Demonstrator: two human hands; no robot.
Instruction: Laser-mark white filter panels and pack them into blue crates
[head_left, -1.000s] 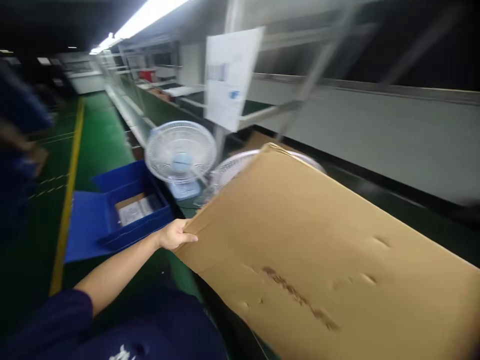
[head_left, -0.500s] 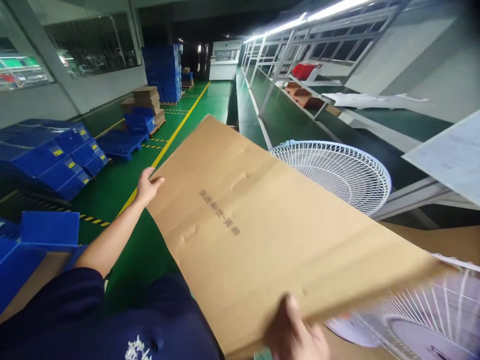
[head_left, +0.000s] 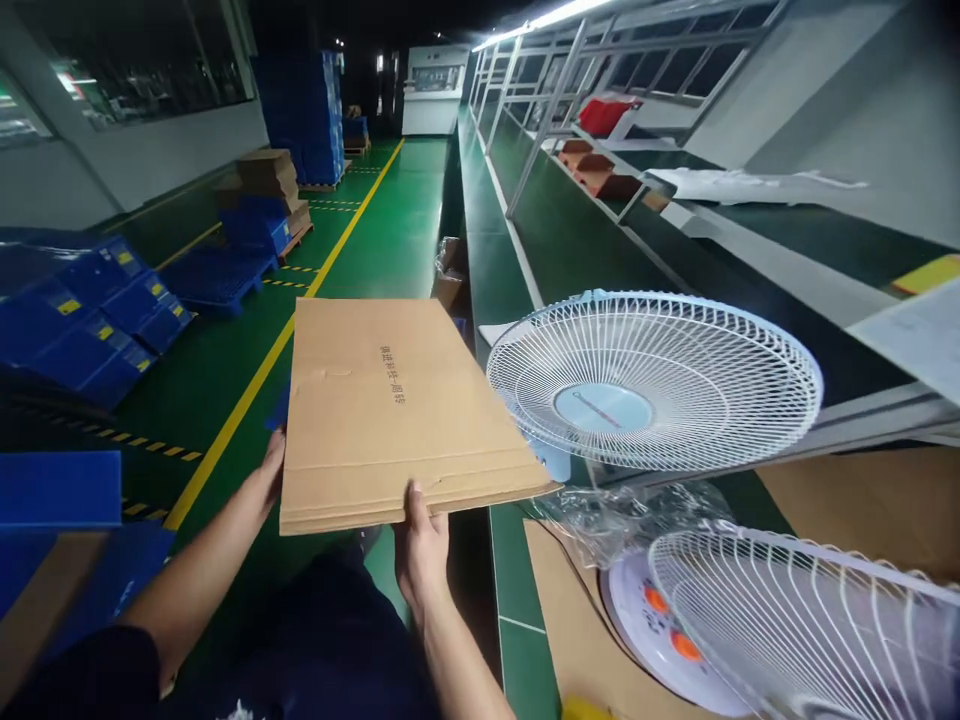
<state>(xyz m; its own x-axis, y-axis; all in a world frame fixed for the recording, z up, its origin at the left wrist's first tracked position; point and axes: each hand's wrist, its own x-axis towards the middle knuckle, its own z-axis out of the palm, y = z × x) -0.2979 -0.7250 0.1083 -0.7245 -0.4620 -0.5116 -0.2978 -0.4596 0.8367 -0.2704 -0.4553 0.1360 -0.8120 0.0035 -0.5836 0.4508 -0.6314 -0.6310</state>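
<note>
Flattened brown cardboard carton (head_left: 390,410): held level, left of green bench (head_left: 517,600); left hand (head_left: 271,470) gripped its left edge, right hand (head_left: 421,540) its near edge, apart, likely for balance.

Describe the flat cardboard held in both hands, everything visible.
The flattened carton is brown corrugated board, folded flat, layers showing at its near edge, with a short line of dark print on top. It is held nearly level, long side pointing away. The left hand grips its left edge, the right hand its near edge, thumb on top.
</note>
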